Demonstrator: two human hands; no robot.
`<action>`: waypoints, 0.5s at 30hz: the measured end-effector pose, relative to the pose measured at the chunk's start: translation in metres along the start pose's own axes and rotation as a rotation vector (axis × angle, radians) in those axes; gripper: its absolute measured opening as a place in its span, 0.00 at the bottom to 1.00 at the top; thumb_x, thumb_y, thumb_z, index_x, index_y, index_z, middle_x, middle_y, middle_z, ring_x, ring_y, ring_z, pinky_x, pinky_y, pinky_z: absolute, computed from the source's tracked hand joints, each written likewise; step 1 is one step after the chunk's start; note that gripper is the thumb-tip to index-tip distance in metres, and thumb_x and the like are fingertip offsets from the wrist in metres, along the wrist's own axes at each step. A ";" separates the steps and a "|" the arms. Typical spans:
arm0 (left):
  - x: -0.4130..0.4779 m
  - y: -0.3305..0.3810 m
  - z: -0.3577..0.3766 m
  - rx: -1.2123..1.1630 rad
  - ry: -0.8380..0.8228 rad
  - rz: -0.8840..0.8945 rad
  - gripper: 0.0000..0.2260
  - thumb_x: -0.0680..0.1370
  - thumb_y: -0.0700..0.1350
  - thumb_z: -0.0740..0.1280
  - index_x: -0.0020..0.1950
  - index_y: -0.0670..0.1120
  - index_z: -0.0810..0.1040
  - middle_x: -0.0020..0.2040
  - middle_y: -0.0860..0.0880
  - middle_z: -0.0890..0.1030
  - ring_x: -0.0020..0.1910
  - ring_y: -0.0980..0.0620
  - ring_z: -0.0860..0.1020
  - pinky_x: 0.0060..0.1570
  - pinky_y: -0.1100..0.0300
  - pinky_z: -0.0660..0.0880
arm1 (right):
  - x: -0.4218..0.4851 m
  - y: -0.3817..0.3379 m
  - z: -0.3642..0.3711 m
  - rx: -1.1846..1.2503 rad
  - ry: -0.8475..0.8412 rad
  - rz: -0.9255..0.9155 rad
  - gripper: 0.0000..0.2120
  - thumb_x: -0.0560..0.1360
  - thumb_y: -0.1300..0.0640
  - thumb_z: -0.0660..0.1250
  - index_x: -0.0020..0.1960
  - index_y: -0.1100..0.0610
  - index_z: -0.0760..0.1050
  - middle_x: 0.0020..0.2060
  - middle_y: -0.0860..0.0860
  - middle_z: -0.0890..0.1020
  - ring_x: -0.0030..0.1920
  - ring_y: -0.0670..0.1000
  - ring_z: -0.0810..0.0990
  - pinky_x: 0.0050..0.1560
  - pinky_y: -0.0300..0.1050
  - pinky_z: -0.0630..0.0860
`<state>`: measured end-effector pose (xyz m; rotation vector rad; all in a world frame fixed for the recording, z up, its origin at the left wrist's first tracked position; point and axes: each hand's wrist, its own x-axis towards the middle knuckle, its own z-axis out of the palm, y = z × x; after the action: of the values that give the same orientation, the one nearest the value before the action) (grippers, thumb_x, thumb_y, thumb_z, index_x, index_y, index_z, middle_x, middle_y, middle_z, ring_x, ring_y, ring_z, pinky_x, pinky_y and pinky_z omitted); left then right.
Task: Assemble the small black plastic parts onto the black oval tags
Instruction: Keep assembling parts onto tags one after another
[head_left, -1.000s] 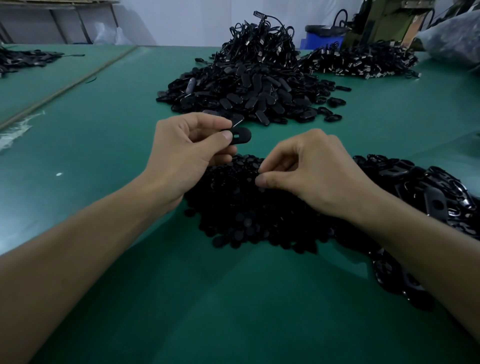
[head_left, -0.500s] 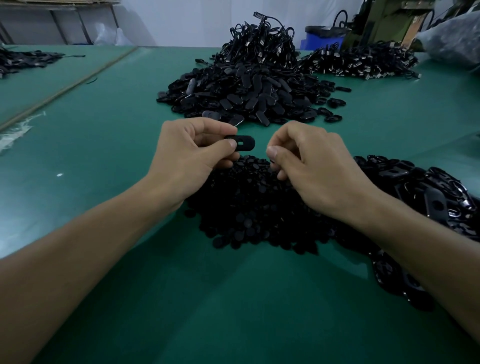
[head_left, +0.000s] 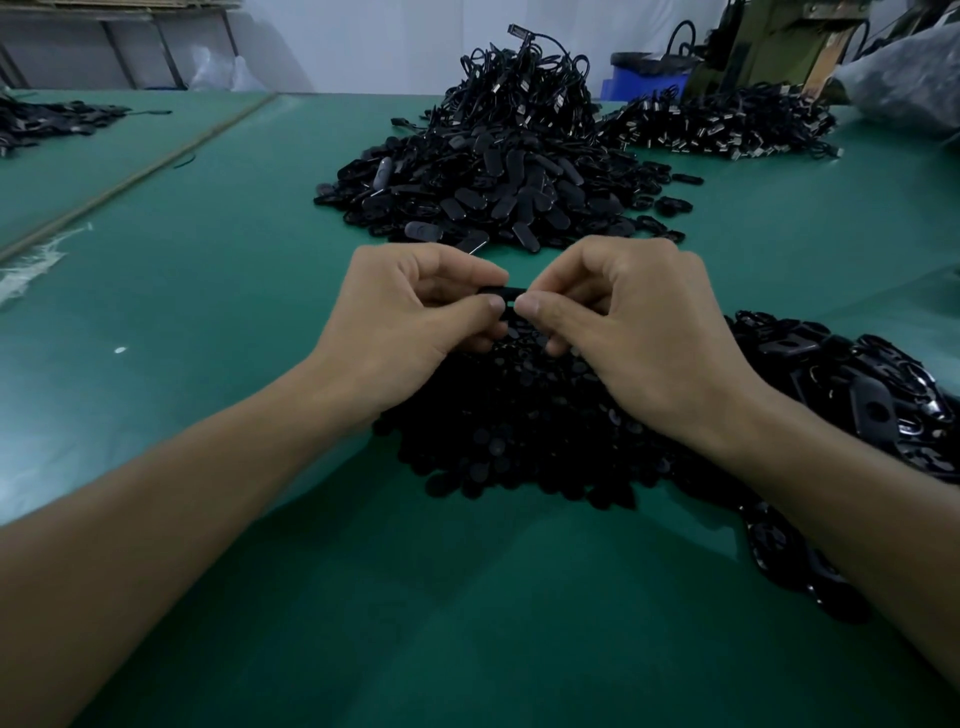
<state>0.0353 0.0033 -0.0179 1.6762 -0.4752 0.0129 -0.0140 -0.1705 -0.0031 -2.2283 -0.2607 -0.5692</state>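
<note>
The green table (head_left: 208, 322) carries a far pile of tags (head_left: 493, 197) and, close under the wrists for easy reach, a heap of small parts (head_left: 519, 431). Above the heap the left hand (head_left: 410, 322) pinches one oval tag (head_left: 493, 290) steady. The right hand (head_left: 634, 332) pinches its free end, probably seating a part hidden under the fingertips.

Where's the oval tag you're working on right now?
Head view, centre: the oval tag is pinched between left hand and right hand, above the near pile.
</note>
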 end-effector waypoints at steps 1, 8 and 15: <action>0.000 0.000 0.000 0.004 -0.004 -0.002 0.06 0.76 0.33 0.73 0.48 0.43 0.83 0.39 0.44 0.86 0.37 0.53 0.85 0.39 0.64 0.81 | 0.000 0.000 0.000 -0.004 -0.001 -0.005 0.05 0.76 0.53 0.73 0.41 0.52 0.81 0.29 0.45 0.82 0.31 0.41 0.82 0.35 0.29 0.75; -0.001 0.001 0.002 -0.026 -0.030 -0.006 0.06 0.75 0.34 0.74 0.47 0.44 0.83 0.38 0.46 0.87 0.36 0.53 0.85 0.39 0.64 0.81 | 0.000 0.000 0.002 -0.069 -0.035 -0.011 0.03 0.77 0.57 0.72 0.44 0.52 0.83 0.32 0.44 0.83 0.35 0.39 0.82 0.39 0.31 0.78; 0.002 -0.002 0.000 0.031 0.151 0.022 0.08 0.75 0.33 0.74 0.45 0.46 0.83 0.37 0.47 0.86 0.37 0.51 0.86 0.40 0.62 0.82 | -0.002 0.006 0.005 -0.291 -0.247 0.053 0.05 0.73 0.48 0.73 0.44 0.48 0.81 0.35 0.43 0.81 0.39 0.42 0.80 0.44 0.46 0.81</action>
<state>0.0379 0.0028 -0.0190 1.6857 -0.3809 0.1630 -0.0120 -0.1709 -0.0112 -2.5828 -0.2566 -0.3168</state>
